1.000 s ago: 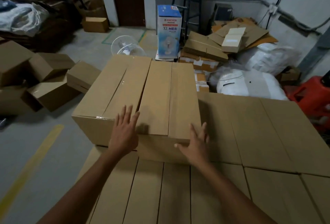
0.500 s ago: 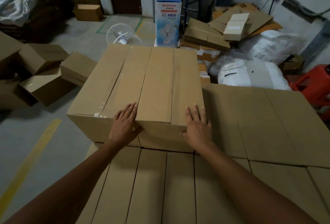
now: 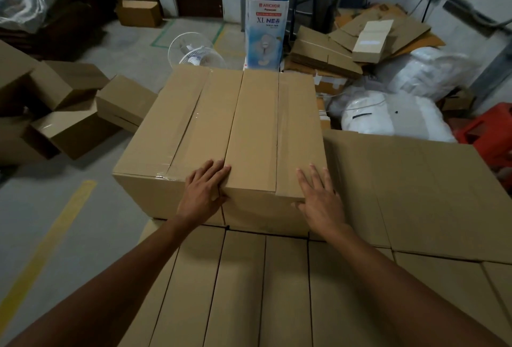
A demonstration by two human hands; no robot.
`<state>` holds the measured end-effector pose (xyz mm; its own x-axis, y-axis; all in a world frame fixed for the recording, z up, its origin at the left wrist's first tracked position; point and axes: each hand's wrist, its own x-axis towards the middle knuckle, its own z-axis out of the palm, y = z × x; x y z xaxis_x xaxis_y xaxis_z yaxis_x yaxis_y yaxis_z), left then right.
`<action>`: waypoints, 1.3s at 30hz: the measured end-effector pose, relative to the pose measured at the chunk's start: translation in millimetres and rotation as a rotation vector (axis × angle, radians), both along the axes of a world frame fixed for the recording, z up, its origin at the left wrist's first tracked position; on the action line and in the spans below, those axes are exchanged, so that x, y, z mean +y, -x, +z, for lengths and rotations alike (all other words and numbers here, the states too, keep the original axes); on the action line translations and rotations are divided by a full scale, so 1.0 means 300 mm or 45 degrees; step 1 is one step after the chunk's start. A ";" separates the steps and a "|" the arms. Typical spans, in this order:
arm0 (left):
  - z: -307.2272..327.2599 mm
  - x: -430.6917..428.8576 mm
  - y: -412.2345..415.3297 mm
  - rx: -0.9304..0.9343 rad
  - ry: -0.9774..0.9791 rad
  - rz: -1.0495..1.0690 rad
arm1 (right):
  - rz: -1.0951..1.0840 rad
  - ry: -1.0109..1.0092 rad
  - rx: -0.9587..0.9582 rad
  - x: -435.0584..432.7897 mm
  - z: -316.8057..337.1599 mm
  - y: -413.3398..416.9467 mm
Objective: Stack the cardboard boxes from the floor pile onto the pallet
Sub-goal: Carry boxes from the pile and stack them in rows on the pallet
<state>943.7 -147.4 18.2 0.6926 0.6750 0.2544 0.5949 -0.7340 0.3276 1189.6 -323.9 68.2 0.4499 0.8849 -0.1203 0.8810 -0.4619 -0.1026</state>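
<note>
Left hand [image 3: 204, 194]: fingers [image 3: 217, 170] straight, flat on top box [image 3: 263, 125] near edge, by seam with neighbour box [image 3: 177, 136]. Right hand [image 3: 321, 201]: flat too, near right corner. Neither grips.
Top box: centre frame, on stack [image 3: 249, 285]; pallet hidden.
Risk: hard shove, box overhangs far edge, tips; fingers nipped at seam.
Boxes taped, contents unseen; floor pile [image 3: 69, 116], left of frame, likewise.

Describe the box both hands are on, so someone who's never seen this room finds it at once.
Start at the big stack of cardboard boxes in the foreground. Two boxes sit highest, at its far left. The right-hand box of that pair is the one: unlike its twin, the left hand and right hand bracket its near corners.
</note>
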 end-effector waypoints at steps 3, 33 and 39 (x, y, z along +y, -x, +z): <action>-0.003 0.002 0.002 -0.002 -0.008 -0.021 | 0.004 0.026 0.000 -0.005 0.006 -0.005; 0.006 -0.021 0.018 0.001 0.050 -0.098 | -0.019 -0.105 -0.031 -0.051 -0.025 0.026; 0.025 -0.042 0.018 0.107 0.078 -0.109 | -0.054 0.012 -0.002 -0.059 0.009 0.038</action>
